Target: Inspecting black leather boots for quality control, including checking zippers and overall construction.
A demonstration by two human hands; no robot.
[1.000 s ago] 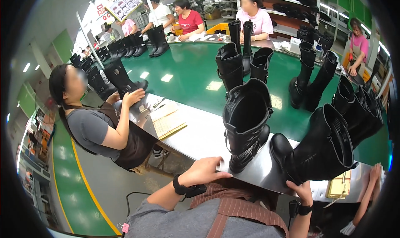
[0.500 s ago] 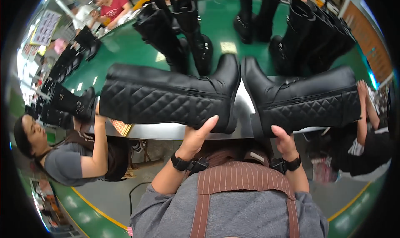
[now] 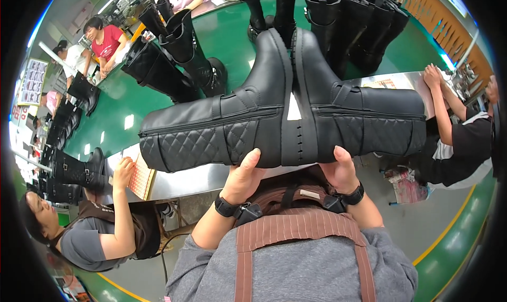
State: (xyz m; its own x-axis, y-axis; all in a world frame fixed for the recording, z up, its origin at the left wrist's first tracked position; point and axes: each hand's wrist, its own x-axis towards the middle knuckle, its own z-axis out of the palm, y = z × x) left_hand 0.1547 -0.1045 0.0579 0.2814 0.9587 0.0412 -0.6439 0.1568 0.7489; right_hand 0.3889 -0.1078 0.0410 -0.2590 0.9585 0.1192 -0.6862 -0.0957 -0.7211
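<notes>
I hold two tall black boots sole to sole in front of my chest, above the steel table edge. My left hand [image 3: 244, 176] grips the left black boot [image 3: 211, 130] at its heel; its quilted shaft points left. My right hand [image 3: 342, 169] grips the right black boot [image 3: 364, 119] at its heel, and its shaft points right. Both boots lie on their sides with toes pointing away from me, soles pressed together. A black band sits on each of my wrists.
A green conveyor [image 3: 222, 43] carries several upright black boots [image 3: 179, 64]. A seated person in grey [image 3: 100, 233] works at my left beside the steel table [image 3: 179, 178]; another person's arms [image 3: 443, 101] reach in at right. More people sit across the belt.
I have lifted the two boots off the table and turned them on their sides; since half a second ago their soles have come together and they sit closer to my view.
</notes>
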